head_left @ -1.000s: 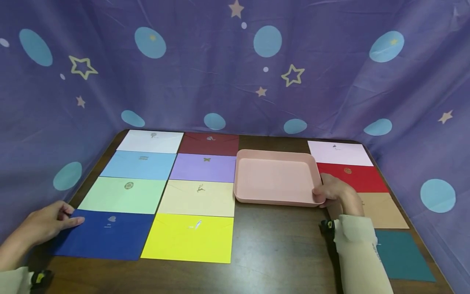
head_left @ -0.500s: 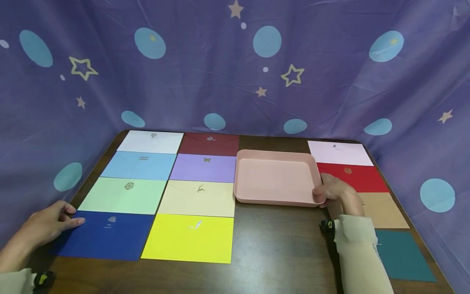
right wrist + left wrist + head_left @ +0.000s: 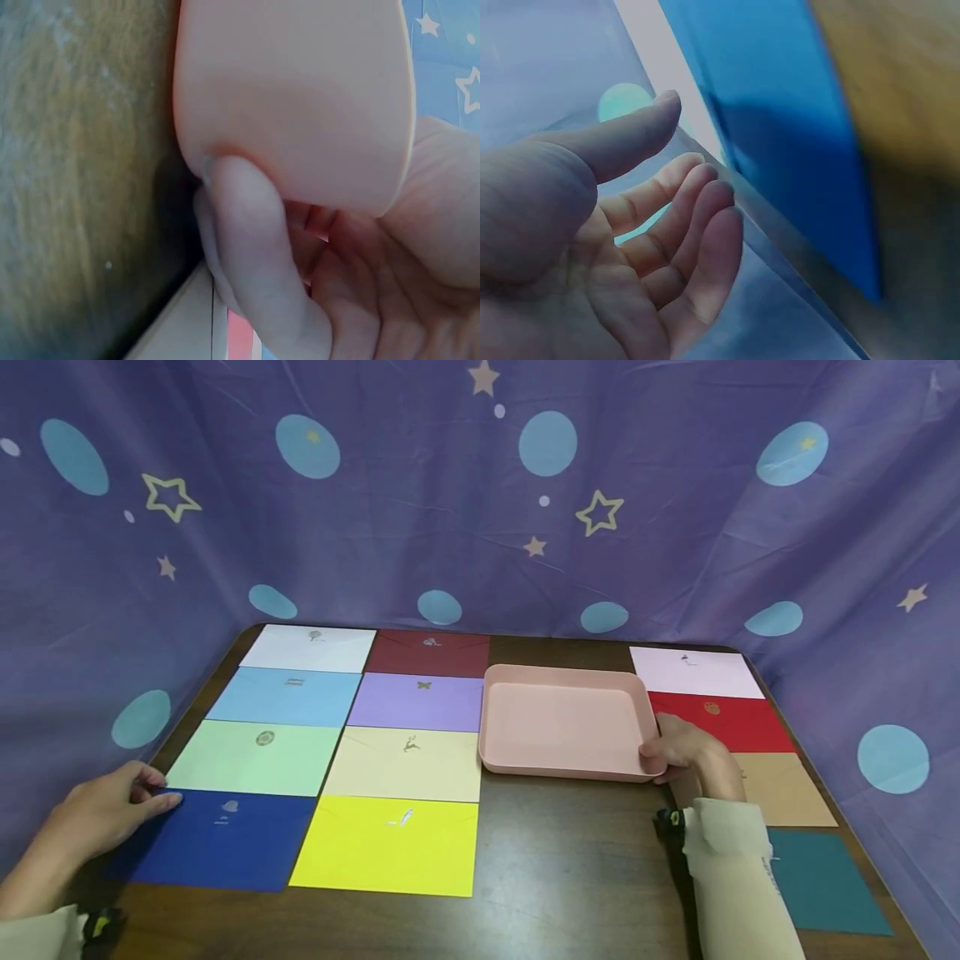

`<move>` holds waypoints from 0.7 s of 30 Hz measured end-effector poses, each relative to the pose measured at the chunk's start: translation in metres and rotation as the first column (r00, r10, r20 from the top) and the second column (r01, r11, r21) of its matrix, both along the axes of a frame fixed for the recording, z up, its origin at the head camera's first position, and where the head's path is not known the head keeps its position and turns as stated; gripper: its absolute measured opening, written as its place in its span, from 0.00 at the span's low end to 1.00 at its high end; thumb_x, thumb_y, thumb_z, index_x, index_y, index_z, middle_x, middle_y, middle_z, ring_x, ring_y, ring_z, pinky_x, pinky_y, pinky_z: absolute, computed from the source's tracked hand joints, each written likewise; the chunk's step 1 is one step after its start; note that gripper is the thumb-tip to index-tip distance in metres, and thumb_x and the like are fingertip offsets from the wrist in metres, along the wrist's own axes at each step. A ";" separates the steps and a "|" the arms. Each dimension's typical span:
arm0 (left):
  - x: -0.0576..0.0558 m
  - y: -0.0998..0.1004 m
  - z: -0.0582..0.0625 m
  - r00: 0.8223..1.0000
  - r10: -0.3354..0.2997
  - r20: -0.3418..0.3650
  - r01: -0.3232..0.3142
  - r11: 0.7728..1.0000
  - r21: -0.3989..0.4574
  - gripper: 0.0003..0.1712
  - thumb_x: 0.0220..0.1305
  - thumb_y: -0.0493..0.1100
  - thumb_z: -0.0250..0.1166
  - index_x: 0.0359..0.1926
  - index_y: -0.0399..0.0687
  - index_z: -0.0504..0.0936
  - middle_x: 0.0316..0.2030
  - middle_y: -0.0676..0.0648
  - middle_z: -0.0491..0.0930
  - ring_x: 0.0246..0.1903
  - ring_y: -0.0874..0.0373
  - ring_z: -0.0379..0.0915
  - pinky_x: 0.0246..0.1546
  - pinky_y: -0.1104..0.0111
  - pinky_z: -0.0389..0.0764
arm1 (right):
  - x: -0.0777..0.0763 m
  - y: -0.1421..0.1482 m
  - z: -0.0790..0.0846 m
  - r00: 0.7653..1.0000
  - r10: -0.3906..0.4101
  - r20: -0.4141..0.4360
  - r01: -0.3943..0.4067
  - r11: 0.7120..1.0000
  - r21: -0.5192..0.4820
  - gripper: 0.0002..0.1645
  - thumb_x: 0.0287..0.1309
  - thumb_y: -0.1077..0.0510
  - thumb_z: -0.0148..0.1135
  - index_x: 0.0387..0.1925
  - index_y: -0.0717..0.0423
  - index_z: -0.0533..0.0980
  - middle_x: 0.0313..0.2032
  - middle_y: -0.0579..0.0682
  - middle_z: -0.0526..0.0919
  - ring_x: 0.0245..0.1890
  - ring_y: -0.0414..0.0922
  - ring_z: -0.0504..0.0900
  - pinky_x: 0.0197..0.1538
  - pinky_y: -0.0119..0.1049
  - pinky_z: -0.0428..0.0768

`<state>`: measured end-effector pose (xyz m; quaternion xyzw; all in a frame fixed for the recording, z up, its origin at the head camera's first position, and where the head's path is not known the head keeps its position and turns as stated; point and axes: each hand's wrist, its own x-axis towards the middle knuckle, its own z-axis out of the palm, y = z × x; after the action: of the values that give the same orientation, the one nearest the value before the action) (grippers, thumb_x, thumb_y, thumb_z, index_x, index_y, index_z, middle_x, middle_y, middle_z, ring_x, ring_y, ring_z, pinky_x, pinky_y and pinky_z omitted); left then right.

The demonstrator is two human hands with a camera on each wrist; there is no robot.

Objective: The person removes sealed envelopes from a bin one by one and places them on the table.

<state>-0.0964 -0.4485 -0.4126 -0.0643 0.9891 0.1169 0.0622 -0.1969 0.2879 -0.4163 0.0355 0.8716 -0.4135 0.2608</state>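
A shallow pink tray [image 3: 567,722] lies right of the table's middle. My right hand [image 3: 686,752] grips its near right corner; the right wrist view shows fingers [image 3: 255,232] against the tray's wall. At the left, my left hand [image 3: 105,810] is over the upper left corner of a dark blue envelope [image 3: 225,847]. In the left wrist view its thumb and loosely bent fingers [image 3: 712,247] stand apart with nothing between them, close to the blue paper [image 3: 780,127]. Whether the fingertips touch the envelope, I cannot tell.
Left of the tray lie two columns of coloured envelopes, among them light green [image 3: 251,760], yellow [image 3: 384,847] and cream [image 3: 408,768]. Another column at the right includes red [image 3: 738,727], tan [image 3: 787,789] and teal [image 3: 825,885]. A purple star-patterned curtain [image 3: 390,527] encloses the table [image 3: 562,868].
My left hand has shifted slightly to the right and away from me, over the blue envelope's corner. The right hand and the tray stay where they were.
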 end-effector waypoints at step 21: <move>-0.038 0.098 0.021 0.927 -0.149 -0.343 0.205 0.970 0.131 0.22 0.64 0.54 0.63 0.49 0.43 0.75 0.36 0.40 0.78 0.32 0.46 0.75 0.21 0.59 0.72 | 0.010 0.011 0.031 0.978 0.141 -0.156 -0.077 0.930 0.359 0.28 0.57 0.49 0.62 0.49 0.67 0.70 0.37 0.58 0.78 0.34 0.51 0.78 0.38 0.46 0.80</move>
<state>-0.1348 -0.3509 -0.3921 0.0514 0.9742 0.2010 -0.0894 -0.1867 0.2989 -0.3856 -0.0043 0.9518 -0.2379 0.1935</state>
